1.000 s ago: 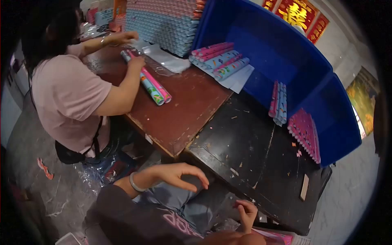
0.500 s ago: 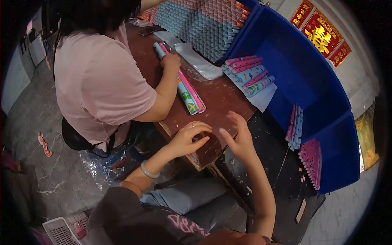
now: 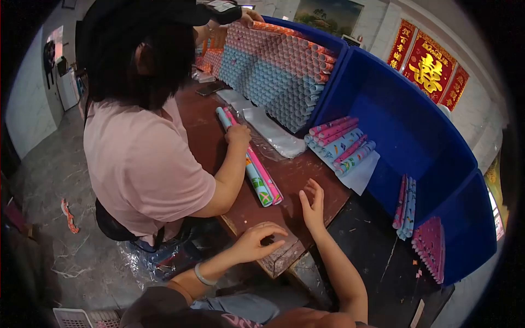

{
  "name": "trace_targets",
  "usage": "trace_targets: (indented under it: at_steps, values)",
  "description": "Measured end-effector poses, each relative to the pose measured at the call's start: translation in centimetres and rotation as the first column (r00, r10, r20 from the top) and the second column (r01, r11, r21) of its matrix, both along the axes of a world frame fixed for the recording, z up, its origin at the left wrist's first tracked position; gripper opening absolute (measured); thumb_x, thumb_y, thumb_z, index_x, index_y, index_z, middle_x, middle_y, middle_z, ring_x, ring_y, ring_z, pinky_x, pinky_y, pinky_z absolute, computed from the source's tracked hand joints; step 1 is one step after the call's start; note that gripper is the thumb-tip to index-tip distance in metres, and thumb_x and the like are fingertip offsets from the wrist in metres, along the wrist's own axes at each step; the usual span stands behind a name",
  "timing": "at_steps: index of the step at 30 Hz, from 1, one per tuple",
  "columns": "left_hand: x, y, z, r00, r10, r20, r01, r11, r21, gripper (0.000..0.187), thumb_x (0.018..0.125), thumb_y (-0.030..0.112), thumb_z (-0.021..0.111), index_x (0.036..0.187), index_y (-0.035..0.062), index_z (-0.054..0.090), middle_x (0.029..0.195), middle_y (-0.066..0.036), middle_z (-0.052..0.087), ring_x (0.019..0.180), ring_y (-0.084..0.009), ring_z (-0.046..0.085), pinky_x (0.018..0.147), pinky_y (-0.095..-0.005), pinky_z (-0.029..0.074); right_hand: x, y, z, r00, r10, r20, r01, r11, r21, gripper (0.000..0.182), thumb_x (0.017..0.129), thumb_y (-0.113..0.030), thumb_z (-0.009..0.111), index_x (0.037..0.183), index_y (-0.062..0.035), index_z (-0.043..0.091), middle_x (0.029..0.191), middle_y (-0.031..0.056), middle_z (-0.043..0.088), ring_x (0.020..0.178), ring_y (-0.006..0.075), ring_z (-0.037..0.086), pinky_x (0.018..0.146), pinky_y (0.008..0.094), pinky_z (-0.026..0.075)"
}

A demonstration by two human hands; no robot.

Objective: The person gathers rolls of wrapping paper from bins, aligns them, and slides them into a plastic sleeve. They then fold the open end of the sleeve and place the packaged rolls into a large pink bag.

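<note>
A blue, green-patterned roll point(image 3: 258, 186) lies by a pink roll point(image 3: 267, 178), left grip point(image 3: 256, 244) and right grip point(image 3: 313, 211) spread.

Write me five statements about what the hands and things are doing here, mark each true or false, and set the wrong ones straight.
1. A co-worker's hand is on the two rolls lying on the brown table. True.
2. The wearer's right hand grips a third roll. False: nothing shows in it, and its thumb and fingers are apart.
3. The bracelet is on the wearer's right wrist. False: it is on the left wrist.
4. Nothing shows in the wearer's left hand. True.
5. The bins are yellow. False: they are blue.
</note>
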State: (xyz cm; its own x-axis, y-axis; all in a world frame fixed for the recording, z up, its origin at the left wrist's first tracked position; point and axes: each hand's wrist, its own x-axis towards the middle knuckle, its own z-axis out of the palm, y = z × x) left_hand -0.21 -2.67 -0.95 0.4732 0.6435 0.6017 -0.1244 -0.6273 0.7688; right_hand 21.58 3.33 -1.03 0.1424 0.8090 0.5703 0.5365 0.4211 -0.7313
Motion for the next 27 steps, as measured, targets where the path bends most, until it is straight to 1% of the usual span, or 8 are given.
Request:
trace_targets:
  at_steps: [4, 9, 12, 14, 17, 20, 22, 27]
  values:
    - [0.1, -0.1, -0.1, 0.999, 0.029, -0.019, -0.029, 1.000, 0.000, 0.019, 0.081, 0.011, 0.068, 0.099, 0.0036, 0.064, 0.098, -0.011, 0.065, 0.094, -0.0251, 0.062, 0.083, -0.0344, 0.048, -0.5, 0.4, -0.7, 1.000, -0.011, 0.017, 0.012, 0.999, -0.033, 0.048, 0.090, -0.022, 0.061, 0.131, -0.0065, 0.042, 0.127, 0.0121, 0.044, 0.107, 0.0225, 0.052, 0.088, 0.0334, 0.044]
    - [0.2, -0.3, -0.1, 0.998, 0.053, -0.043, -0.053, 0.999, 0.006, 0.017, 0.081, 0.009, 0.067, 0.098, 0.0039, 0.065, 0.096, -0.010, 0.065, 0.092, -0.0239, 0.063, 0.081, -0.0332, 0.049, -0.7, 0.2, -1.1, 0.999, 0.039, -0.026, -0.040, 0.998, -0.051, 0.049, 0.090, -0.025, 0.061, 0.131, -0.0068, 0.042, 0.124, 0.0129, 0.045, 0.102, 0.0206, 0.053, 0.083, 0.0330, 0.045]
    - [0.3, -0.4, 0.0, 0.989, 0.094, -0.118, -0.091, 0.995, 0.030, 0.017, 0.082, 0.009, 0.067, 0.097, 0.0038, 0.065, 0.095, -0.010, 0.066, 0.091, -0.0230, 0.063, 0.081, -0.0325, 0.049, -0.7, 0.5, -1.0, 0.997, 0.025, -0.067, -0.028, 0.999, -0.047, 0.049, 0.090, -0.026, 0.061, 0.131, -0.0063, 0.042, 0.124, 0.0133, 0.045, 0.102, 0.0216, 0.054, 0.081, 0.0332, 0.046]
    - [0.4, -0.4, -0.1, 0.982, 0.075, -0.176, -0.078, 0.997, -0.014, 0.017, 0.082, 0.011, 0.066, 0.097, 0.0033, 0.065, 0.094, -0.010, 0.066, 0.089, -0.0219, 0.064, 0.080, -0.0318, 0.049, -0.5, 0.6, -0.8, 0.993, 0.026, -0.111, -0.031, 0.998, -0.046, 0.049, 0.089, -0.026, 0.061, 0.130, -0.0058, 0.042, 0.123, 0.0152, 0.044, 0.102, 0.0234, 0.053, 0.081, 0.0334, 0.047]
    - [0.6, -0.5, 0.3, 0.971, 0.063, -0.232, -0.070, 0.997, -0.021, 0.017, 0.084, 0.013, 0.066, 0.097, 0.0027, 0.065, 0.095, -0.010, 0.066, 0.089, -0.0210, 0.064, 0.079, -0.0315, 0.049, -0.3, 1.5, -1.5, 0.993, -0.040, -0.108, 0.040, 0.999, 0.000, 0.047, 0.089, -0.022, 0.062, 0.129, -0.0062, 0.044, 0.123, 0.0153, 0.047, 0.105, 0.0234, 0.052, 0.088, 0.0328, 0.045]
    - [0.9, -0.5, 0.1, 0.966, 0.085, -0.243, -0.083, 0.996, 0.020, 0.018, 0.084, 0.015, 0.066, 0.097, 0.0023, 0.065, 0.094, -0.010, 0.067, 0.089, -0.0213, 0.064, 0.079, -0.0315, 0.049, 0.0, 2.1, -2.1, 0.984, -0.083, -0.156, 0.082, 0.997, -0.013, 0.046, 0.088, -0.022, 0.062, 0.128, -0.0051, 0.045, 0.121, 0.0165, 0.047, 0.107, 0.0253, 0.052, 0.089, 0.0332, 0.045]
    - [1.1, -0.6, 0.1, 0.959, 0.108, -0.263, -0.102, 0.994, 0.035, 0.018, 0.084, 0.015, 0.066, 0.096, 0.0023, 0.065, 0.094, -0.010, 0.067, 0.088, -0.0217, 0.064, 0.079, -0.0316, 0.049, 0.1, 2.4, -2.3, 0.977, -0.086, -0.197, 0.086, 0.996, -0.013, 0.047, 0.088, -0.023, 0.062, 0.127, -0.0036, 0.044, 0.120, 0.0172, 0.046, 0.094, 0.0240, 0.056, 0.082, 0.0331, 0.046]
    - [1.3, -1.1, 0.6, 0.939, 0.152, -0.309, -0.149, 0.988, 0.035, 0.019, 0.084, 0.017, 0.066, 0.097, 0.0023, 0.065, 0.093, -0.011, 0.066, 0.087, -0.0233, 0.064, 0.077, -0.0320, 0.050, 0.1, 2.6, -2.5, 0.969, -0.091, -0.231, 0.092, 0.996, -0.005, 0.047, 0.088, -0.023, 0.062, 0.127, -0.0027, 0.044, 0.120, 0.0178, 0.046, 0.093, 0.0241, 0.055, 0.083, 0.0332, 0.046]
